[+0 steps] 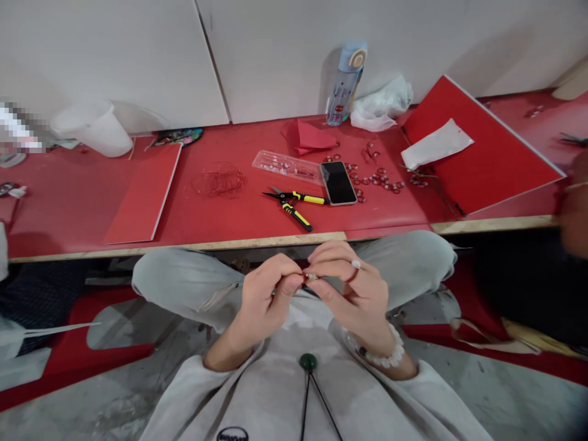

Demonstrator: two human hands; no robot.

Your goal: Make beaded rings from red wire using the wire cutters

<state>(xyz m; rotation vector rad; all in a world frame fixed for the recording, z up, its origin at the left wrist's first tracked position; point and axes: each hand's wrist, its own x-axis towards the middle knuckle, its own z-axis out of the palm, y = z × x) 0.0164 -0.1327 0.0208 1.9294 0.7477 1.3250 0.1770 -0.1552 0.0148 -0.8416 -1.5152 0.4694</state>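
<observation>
The person sits with both hands raised over the lap, just short of the counter (239, 217), and from here I can see the grip is narrow: the right hand (356, 288) pinches a small pale bead (312, 277) between thumb and fingers, while the left hand (266, 294) has its thumb and forefinger closed right beside it, on what I can't tell, as it is too tiny. A pale ring and a white beaded bracelet (388, 356) sit on the right hand and wrist. Straight ahead of the grip lie yellow-and-black pliers (297, 217), their handles spread, one reaching the edge of a dark-screened phone (339, 182). Farther off is a clear tray (289, 174) of little pieces, with a tangle of red wire (223, 182) ahead and to the left, and small beaded rings (379, 179) scattered ahead and to the right. As for lettering, the blue bottle (344, 86) well beyond the grip carries red marks too small to make out, and the dark oval badge (232, 435) on the sweatshirt, nearer the body than the grip, has letters I can't read. The white packet (436, 144), far to the right on a red board (493, 159), shows no legible print.
</observation>
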